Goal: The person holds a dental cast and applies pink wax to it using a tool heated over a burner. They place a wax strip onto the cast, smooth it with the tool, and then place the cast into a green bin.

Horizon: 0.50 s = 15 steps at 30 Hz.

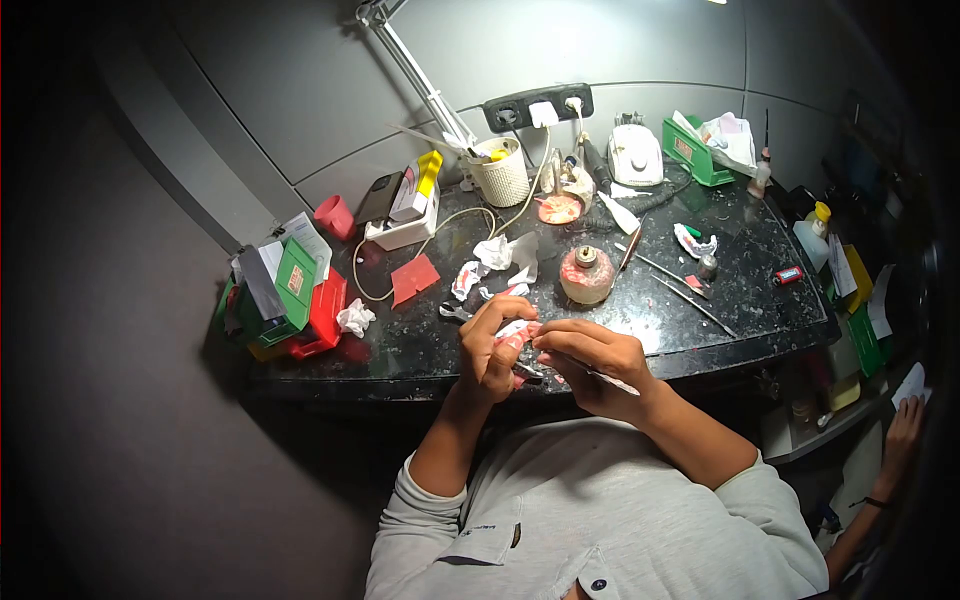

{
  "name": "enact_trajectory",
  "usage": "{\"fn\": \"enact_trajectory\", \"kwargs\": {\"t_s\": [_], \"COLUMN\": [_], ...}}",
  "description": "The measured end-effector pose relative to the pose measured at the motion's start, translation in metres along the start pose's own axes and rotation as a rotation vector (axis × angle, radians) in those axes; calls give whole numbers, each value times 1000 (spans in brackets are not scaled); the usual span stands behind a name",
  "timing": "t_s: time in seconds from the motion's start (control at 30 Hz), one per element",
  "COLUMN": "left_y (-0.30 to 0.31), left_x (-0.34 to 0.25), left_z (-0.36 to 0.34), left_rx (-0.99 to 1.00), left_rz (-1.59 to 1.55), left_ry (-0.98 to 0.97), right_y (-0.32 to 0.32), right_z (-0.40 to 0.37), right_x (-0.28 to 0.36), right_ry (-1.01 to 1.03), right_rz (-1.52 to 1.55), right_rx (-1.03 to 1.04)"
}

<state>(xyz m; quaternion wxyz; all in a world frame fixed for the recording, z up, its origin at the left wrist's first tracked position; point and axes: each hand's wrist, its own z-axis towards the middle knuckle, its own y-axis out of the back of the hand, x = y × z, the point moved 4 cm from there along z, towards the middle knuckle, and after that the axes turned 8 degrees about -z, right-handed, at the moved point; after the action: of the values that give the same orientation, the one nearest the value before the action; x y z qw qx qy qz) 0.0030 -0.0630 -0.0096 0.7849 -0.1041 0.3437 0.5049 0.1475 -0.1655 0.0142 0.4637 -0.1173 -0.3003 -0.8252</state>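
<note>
My left hand (490,350) is closed around a small white and pink dental model (513,331) at the front edge of the black worktop. Close against its right side, my right hand (598,365) pinches a thin tool (612,381), whose handle sticks out below the fingers. The fingertips of both hands meet at the model, and its underside is hidden by them. Just beyond the hands lie crumpled white paper (493,253) and another white and red model piece (467,280). A round pink-stained burner (587,275) stands behind my right hand.
Green and red bins (318,312) stand at the left, near a red wax sheet (415,279). A pen basket (500,175) and lamp arm (425,90) are at the back. Metal tools (692,305) lie right of the burner. Another person's hand (905,425) shows at the far right.
</note>
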Motion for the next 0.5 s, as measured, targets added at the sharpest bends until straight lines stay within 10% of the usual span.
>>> {"fn": "enact_trajectory", "kwargs": {"t_s": [0.5], "left_y": [3], "left_x": [14], "left_z": [-2], "left_rx": [-101], "left_rz": [-209], "left_ry": [153], "right_y": [-14], "right_z": [10], "right_x": [4], "right_ry": [21], "right_rz": [-29], "right_rx": [-156]}}
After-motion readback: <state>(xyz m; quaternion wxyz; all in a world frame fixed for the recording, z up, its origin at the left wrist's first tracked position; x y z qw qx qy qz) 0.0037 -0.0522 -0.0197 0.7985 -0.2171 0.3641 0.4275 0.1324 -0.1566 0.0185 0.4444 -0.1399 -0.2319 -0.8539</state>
